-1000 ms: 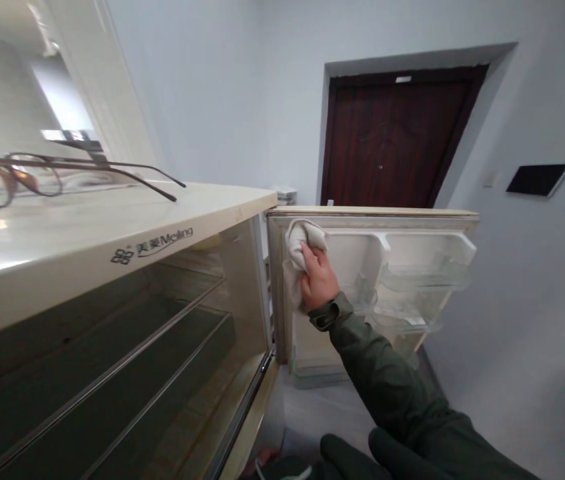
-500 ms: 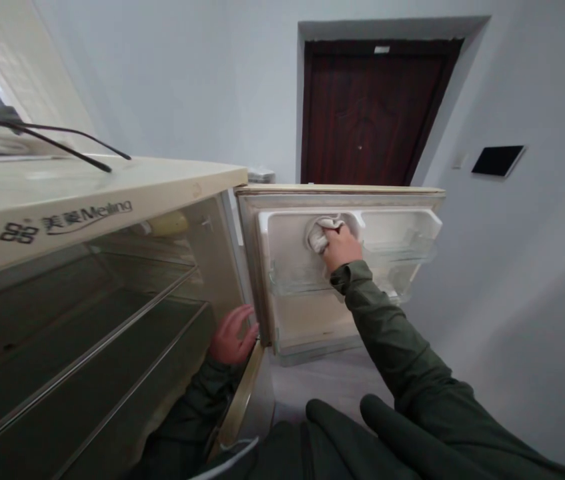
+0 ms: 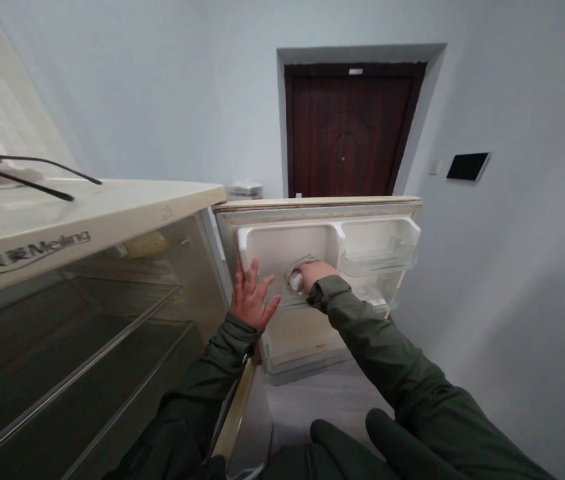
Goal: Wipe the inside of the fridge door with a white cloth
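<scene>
At twelve o'clock from my position, the open fridge door (image 3: 282, 333) faces me with its cream inner lining. My right hand (image 3: 315, 273) is clenched around a pale cloth (image 3: 296, 279), pressing it into the left compartment of the door's upper shelf; the cloth is bunched small and mostly hidden by my knuckles, so only a rounded off-white fold shows at nine o'clock of the hand. My left hand (image 3: 251, 300) has its fingers spread, palm flat against the door's inner edge just beside the hinge side, holding nothing.

Count: one cloth; two hands, both in dark green sleeves; one fridge (image 3: 87, 220) at nine o'clock, cream-topped with a brand mark on the front lip; two wire shelves visible inside it; two upper door compartments, the one at three o'clock with a clear cover (image 3: 377, 257). One dark wooden door (image 3: 347, 130) stands at twelve o'clock beyond, and one black wall panel (image 3: 467, 166) at two o'clock.
</scene>
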The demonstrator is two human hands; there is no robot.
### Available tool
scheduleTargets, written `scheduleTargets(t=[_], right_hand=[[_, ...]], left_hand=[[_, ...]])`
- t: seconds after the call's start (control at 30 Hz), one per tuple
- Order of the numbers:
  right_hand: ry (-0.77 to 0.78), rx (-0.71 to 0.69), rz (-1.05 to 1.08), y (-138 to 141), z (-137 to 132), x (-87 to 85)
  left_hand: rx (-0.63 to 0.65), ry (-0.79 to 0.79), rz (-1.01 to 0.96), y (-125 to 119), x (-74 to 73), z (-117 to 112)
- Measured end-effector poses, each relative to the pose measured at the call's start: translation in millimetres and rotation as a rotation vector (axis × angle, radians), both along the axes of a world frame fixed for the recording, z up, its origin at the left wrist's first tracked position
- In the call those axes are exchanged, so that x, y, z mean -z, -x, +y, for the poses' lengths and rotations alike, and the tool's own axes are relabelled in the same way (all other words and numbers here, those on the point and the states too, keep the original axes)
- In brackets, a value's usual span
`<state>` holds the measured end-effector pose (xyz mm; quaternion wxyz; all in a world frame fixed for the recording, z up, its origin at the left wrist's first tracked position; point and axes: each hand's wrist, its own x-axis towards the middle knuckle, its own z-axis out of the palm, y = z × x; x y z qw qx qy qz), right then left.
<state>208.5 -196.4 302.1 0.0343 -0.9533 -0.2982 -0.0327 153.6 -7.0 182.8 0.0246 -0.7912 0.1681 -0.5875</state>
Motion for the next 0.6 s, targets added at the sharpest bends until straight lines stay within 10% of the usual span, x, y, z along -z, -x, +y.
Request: scheduleTargets(t=[0.13,0.27,0.4,0.6], right_hand=[[-0.194,0.123,-0.126,15.6,-39.6,23.2],[-0.862,0.193,-0.237,36.8,-54.4,113.5],[-1.387,0.513,0.282,45.7,-17.4,187.1],[-1.664,0.164,1.209,44.5,66.0,152.7]], left_hand=[[0.000,0.012,0.002,-1.6,3.9,3.1],[0.011,0.016,0.002,-2.4,4.6,2.7],[0.022,0.032,0.016,0.4,1.9,-1.6],[0.115,0.060,-0.027,3.5,-4.6,-7.4]])
